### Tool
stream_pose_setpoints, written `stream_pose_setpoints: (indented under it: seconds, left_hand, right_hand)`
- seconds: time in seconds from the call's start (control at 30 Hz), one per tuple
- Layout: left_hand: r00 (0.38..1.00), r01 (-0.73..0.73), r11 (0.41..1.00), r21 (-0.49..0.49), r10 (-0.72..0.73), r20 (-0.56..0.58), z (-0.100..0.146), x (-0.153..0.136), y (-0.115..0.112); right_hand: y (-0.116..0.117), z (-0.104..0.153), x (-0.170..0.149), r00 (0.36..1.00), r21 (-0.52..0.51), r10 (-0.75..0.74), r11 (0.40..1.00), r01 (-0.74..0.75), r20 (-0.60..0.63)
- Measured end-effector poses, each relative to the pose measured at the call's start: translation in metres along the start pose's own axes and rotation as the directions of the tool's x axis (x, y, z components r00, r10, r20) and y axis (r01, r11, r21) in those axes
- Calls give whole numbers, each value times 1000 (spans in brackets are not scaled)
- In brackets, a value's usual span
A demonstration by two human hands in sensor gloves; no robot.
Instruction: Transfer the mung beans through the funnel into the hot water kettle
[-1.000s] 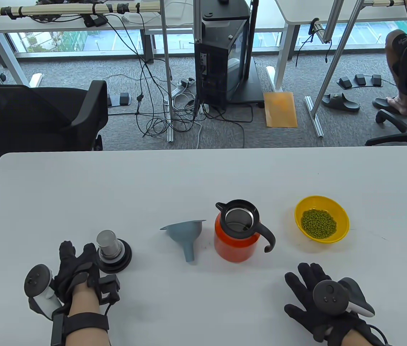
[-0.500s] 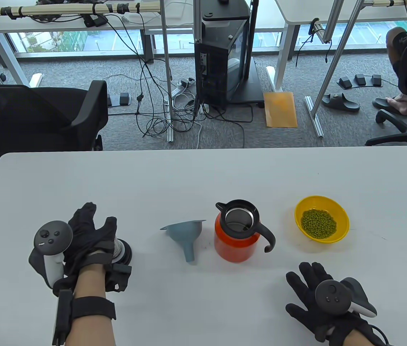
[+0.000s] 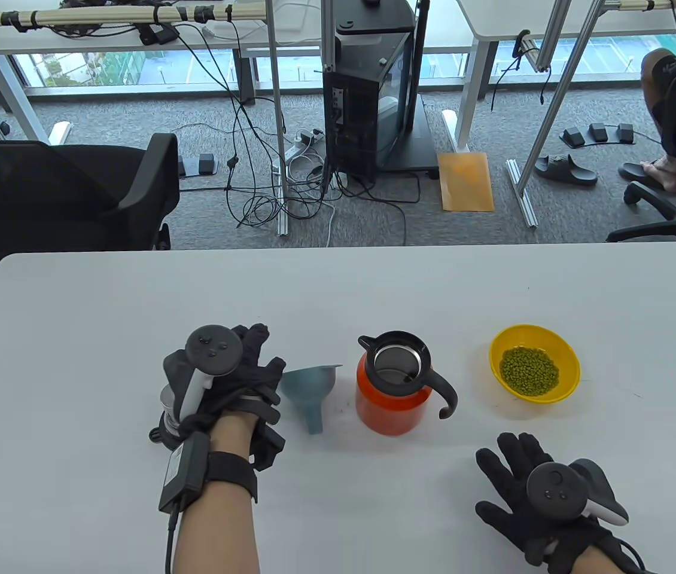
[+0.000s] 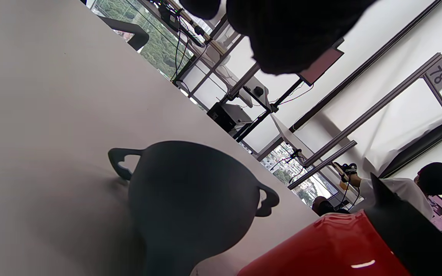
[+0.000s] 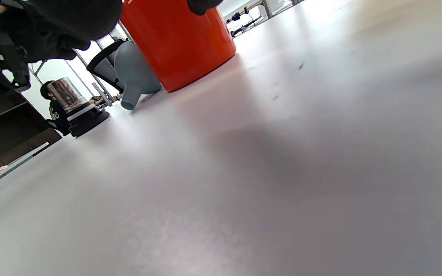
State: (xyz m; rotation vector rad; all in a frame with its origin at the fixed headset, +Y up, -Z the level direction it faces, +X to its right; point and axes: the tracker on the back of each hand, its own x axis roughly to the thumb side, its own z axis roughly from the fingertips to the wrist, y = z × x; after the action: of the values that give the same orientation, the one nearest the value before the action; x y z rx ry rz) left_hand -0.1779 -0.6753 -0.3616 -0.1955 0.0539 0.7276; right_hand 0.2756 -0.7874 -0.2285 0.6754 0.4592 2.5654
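Observation:
An orange kettle (image 3: 389,397) with a black rim and handle stands open at the table's middle; it also shows in the right wrist view (image 5: 178,38). A grey-blue funnel (image 3: 309,391) lies on its side just left of it, also in the left wrist view (image 4: 190,207). A yellow bowl (image 3: 565,353) of green mung beans (image 3: 528,371) sits to the right. My left hand (image 3: 251,373) hovers open at the funnel's left rim, holding nothing. My right hand (image 3: 517,484) rests flat and open on the table in front of the kettle.
The kettle's lid (image 3: 167,418), black with a steel plug, stands inverted on the table under my left wrist; it also shows in the right wrist view (image 5: 75,109). A black office chair (image 3: 63,197) stands beyond the table's far left edge.
My left hand has moved away from the kettle lid and travelled right to the funnel. The right hand has stayed still.

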Motion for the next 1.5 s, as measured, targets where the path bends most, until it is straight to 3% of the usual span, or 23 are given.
stream_pose_setpoints:
  seconds: [0.3, 0.53, 0.7, 0.87, 1.07, 1.5]
  left_hand:
    - [996, 88, 980, -177, -86, 24, -34, 21, -59]
    - [990, 139, 965, -224, -141, 8, -45, 15, -84]
    - [974, 221, 954, -202, -227, -4, -46, 16, -87]
    - [971, 228, 953, -201, -237, -24, -42, 17, -81]
    - [964, 255, 945, -204, -265, -25, -28, 25, -57]
    - [939, 319, 946, 53, -323, 115, 7, 95, 5]
  right_hand:
    - [0, 0, -2, 1000, 1, -9, 1000, 9, -4]
    - [0, 0, -2, 1000, 5, -3, 1000, 3, -11]
    - [0, 0, -3, 1000, 8, -3, 1000, 3, -16]
    - [0, 0, -2, 1000, 5, -1, 1000, 1, -13]
    - [0, 0, -2, 1000, 8, 1, 1000, 0, -15]
    - [3, -3, -4, 1000, 20, 0, 1000, 1, -22]
